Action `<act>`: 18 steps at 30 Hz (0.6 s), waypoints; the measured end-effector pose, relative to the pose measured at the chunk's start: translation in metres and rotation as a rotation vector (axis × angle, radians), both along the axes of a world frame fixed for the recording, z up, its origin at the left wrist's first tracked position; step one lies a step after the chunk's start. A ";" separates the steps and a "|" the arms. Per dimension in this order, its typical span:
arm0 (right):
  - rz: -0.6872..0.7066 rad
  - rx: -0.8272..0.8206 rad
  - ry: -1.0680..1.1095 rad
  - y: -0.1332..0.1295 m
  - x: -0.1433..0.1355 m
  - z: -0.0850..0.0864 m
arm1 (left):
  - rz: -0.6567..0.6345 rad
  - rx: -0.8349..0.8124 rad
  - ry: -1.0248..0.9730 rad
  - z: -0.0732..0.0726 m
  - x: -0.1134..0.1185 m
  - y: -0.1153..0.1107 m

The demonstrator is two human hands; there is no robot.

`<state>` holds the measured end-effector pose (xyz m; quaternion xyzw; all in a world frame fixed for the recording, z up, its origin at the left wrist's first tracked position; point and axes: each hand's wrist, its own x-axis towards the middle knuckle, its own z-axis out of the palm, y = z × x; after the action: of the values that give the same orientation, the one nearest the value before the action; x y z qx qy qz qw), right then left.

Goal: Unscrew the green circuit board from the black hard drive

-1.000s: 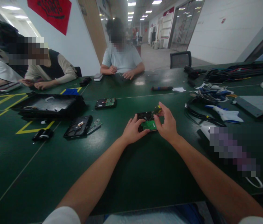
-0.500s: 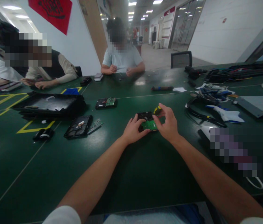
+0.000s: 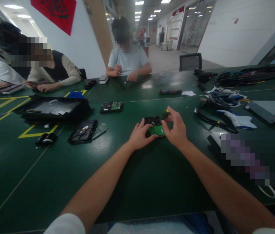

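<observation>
A hard drive lies on the green table in front of me, its green circuit board facing up. My left hand grips its left end, thumb along the near edge and fingers over the far side. Between the thumb and fingers of my right hand is a short screwdriver with a black and yellow handle. It stands tilted over the drive's right end. My fingers hide its tip, so I cannot tell what it touches.
Left are another hard drive, an opened drive, a loose circuit board and black trays. Right are bundled cables, a glove and a metal box. A co-worker sits opposite.
The screwdriver handle has turned in my right fingers, showing less yellow. My left hand and the drive stay in place. Across the table, the co-worker's hand has shifted slightly.
</observation>
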<state>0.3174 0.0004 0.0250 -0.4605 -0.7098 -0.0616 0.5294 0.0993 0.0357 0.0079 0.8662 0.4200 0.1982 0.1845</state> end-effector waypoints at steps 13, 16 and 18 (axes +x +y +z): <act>-0.033 -0.010 -0.016 0.000 -0.001 0.001 | 0.001 0.011 0.013 0.000 0.000 0.000; -0.050 0.003 0.001 0.001 -0.001 -0.001 | -0.001 0.015 0.010 0.000 0.000 0.000; -0.047 0.013 0.014 0.001 -0.001 -0.002 | -0.002 0.016 0.005 -0.001 0.000 0.001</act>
<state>0.3165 0.0013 0.0235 -0.4741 -0.6948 -0.0754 0.5356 0.0994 0.0364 0.0073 0.8685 0.4181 0.1990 0.1769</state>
